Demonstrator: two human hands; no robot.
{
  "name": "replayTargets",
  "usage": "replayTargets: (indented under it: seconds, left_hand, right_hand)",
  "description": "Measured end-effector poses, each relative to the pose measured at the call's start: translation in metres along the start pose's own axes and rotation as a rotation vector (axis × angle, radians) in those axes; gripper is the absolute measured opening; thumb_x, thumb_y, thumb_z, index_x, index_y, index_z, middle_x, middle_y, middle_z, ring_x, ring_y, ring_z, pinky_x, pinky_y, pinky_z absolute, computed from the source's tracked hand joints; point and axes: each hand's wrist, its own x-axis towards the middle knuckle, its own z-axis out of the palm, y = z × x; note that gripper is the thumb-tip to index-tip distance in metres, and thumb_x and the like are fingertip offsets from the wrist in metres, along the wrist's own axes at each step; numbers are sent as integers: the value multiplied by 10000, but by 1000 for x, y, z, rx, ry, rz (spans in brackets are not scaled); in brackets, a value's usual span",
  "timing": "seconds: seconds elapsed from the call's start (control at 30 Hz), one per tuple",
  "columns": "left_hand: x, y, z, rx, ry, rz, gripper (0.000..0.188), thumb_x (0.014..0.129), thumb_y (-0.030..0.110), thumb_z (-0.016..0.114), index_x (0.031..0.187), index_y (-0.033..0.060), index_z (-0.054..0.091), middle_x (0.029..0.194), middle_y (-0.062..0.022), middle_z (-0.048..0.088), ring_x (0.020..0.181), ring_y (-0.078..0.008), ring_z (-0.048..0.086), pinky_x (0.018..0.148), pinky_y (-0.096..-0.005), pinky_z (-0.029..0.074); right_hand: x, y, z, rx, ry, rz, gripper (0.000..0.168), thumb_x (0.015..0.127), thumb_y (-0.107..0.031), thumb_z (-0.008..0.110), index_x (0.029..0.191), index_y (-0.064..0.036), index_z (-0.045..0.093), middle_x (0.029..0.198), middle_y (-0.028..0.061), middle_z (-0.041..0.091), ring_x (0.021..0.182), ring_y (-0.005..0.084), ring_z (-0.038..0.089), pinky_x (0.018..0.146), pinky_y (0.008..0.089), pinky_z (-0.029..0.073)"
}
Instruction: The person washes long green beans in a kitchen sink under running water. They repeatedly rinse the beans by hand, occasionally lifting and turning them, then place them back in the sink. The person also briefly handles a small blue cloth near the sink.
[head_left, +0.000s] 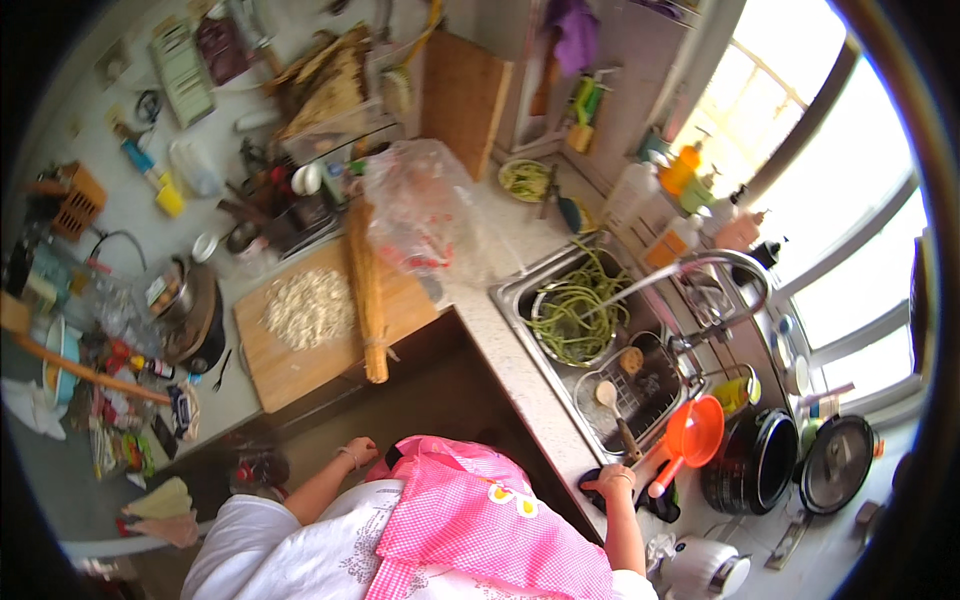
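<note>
My left hand (361, 451) hangs beside the pink checked apron (465, 502), loosely curled, with nothing visible in it. On the counter by the sink's near corner, my right hand (616, 480) rests at a dark cloth-like item (592, 491); whether the fingers grip it is hidden. Just beyond it lies a wooden-handled ladle (619, 420), its bowl over the rack in the sink (504, 300). Water runs from the curved faucet (757, 274) onto long green beans (574, 322) in a metal bowl. An orange plastic scoop (694, 431) is right of the ladle.
A wooden board (277, 382) at left bears chopped pale pieces (309, 307) and a straw whisk-like bundle (367, 300). Behind it sits a clear plastic bag (420, 202). A black pot (750, 465) and glass lid (836, 465) stand at right. Bottles (682, 165) line the windowsill.
</note>
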Motion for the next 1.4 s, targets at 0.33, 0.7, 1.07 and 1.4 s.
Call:
replayTargets:
  seconds: [0.33, 0.7, 1.07, 1.4]
  left_hand:
    - [48, 178, -25, -211, 84, 168, 336, 820, 293, 691, 1055, 55, 663, 937, -127, 695, 856, -203, 663, 775, -329, 516]
    - [45, 388, -61, -35, 179, 715, 242, 845, 181, 633, 1039, 37, 645, 874, -136, 663, 789, -246, 650, 714, -338, 510]
    - [136, 461, -50, 352, 21, 954, 284, 818, 232, 649, 1016, 28, 655, 1049, -173, 615, 984, -352, 580, 862, -418, 462]
    - [172, 480, -57, 827, -207, 895, 526, 839, 538, 552, 829, 41, 720, 890, -207, 672, 898, -381, 630, 820, -442, 494]
  right_hand:
    - [1, -2, -2, 41, -25, 26, 669, 658, -666, 707, 1067, -137, 709, 1109, 50, 680, 966, 193, 674, 752, 335, 554]
    - [11, -5, -5, 148, -159, 63, 564, 699, -561, 742, 1065, -134, 709, 1042, 1, 696, 819, 247, 695, 595, 429, 573]
    - [35, -6, 37, 298, -51, 206, 372, 758, -388, 715, 994, -101, 728, 995, 78, 706, 835, 313, 691, 569, 492, 567]
    - [10, -14, 7, 352, -54, 353, 365, 751, -382, 745, 975, -96, 716, 985, 78, 707, 933, 212, 682, 729, 331, 551]
